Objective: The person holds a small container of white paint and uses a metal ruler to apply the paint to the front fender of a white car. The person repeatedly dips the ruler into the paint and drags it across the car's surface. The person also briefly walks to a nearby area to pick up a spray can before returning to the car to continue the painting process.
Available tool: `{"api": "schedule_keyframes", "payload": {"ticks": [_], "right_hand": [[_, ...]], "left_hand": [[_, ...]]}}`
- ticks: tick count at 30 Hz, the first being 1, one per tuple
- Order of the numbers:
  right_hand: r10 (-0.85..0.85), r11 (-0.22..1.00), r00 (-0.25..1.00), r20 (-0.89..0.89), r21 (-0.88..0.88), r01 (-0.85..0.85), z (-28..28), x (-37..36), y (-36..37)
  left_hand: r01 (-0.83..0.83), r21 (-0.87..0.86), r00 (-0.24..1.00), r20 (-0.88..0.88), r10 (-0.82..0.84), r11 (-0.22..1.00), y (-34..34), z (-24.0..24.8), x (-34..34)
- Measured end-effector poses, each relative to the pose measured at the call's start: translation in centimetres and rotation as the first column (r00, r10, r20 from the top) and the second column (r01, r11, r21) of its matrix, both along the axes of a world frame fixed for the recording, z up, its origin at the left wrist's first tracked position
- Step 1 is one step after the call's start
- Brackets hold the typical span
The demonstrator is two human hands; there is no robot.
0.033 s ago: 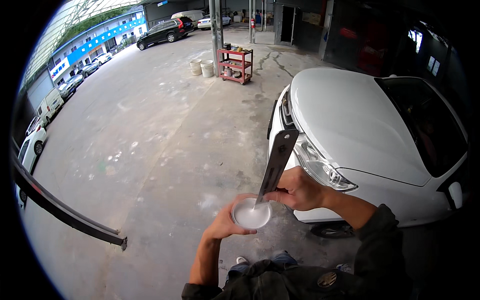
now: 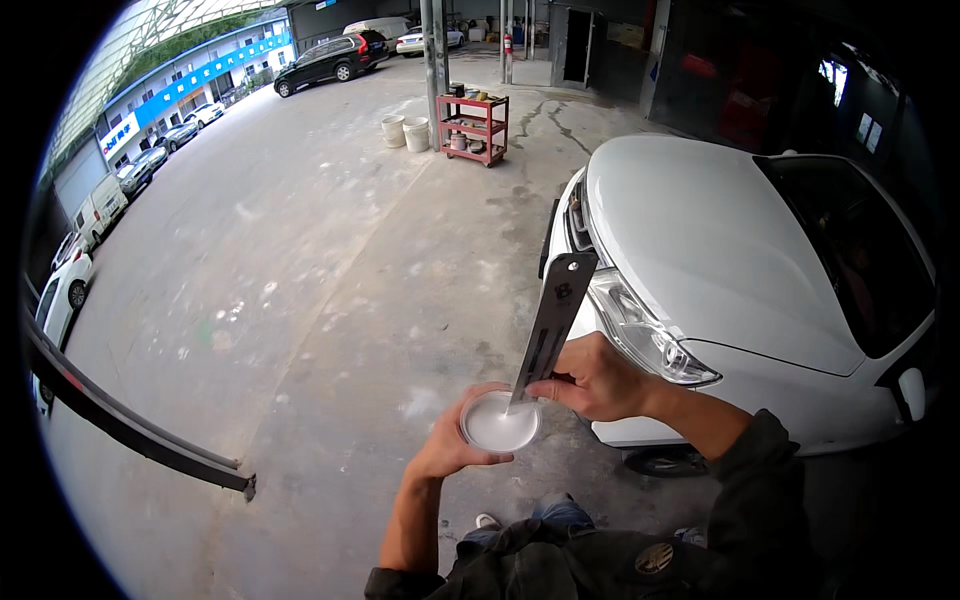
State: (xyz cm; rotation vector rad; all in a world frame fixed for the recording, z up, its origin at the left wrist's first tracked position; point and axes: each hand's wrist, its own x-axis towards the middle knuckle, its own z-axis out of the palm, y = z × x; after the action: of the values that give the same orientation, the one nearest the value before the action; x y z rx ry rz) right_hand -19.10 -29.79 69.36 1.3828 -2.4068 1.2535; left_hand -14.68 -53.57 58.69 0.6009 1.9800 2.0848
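My left hand (image 2: 452,440) is wrapped around a clear round cup (image 2: 503,449) that holds a white, paint-like liquid (image 2: 497,427). A long flat mixing stick (image 2: 553,318), grey with dark markings and a hole at its top end, slants up out of the cup. Its lower end dips into the liquid, so the tip is hidden. Pinched near the stick's lower part is my right hand (image 2: 597,382), closed and just above the cup's right rim. Both hands are in front of my body, close to the front corner of a white car (image 2: 720,250).
The car's headlight (image 2: 640,330) is just beyond my right hand. Farther off stand a red cart (image 2: 473,128) with cans, two white buckets (image 2: 404,133) and a post (image 2: 436,70). A dark metal beam (image 2: 140,430) lies to the left on the concrete floor (image 2: 300,260).
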Motion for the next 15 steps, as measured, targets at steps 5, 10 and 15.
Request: {"api": "schedule_keyframes", "payload": {"ticks": [5,10,15], "right_hand": [[-0.227,0.974,0.958,0.173,0.024,0.226,-2.3,-7.9,-7.6],[-0.102,0.970,0.995,0.020,-0.222,0.104,-5.5,-19.3,-14.7],[-0.130,0.950,0.990,0.056,-0.280,0.140,-4.1,-35.3,-17.9]], "left_hand": [[-0.361,0.058,0.926,0.141,0.351,0.931,-4.1,-2.4,-8.1],[-0.402,0.155,0.908,0.194,0.371,0.903,-7.3,-4.5,-18.8],[-0.397,0.114,0.916,0.120,0.384,0.911,-11.6,-2.5,-33.0]]}}
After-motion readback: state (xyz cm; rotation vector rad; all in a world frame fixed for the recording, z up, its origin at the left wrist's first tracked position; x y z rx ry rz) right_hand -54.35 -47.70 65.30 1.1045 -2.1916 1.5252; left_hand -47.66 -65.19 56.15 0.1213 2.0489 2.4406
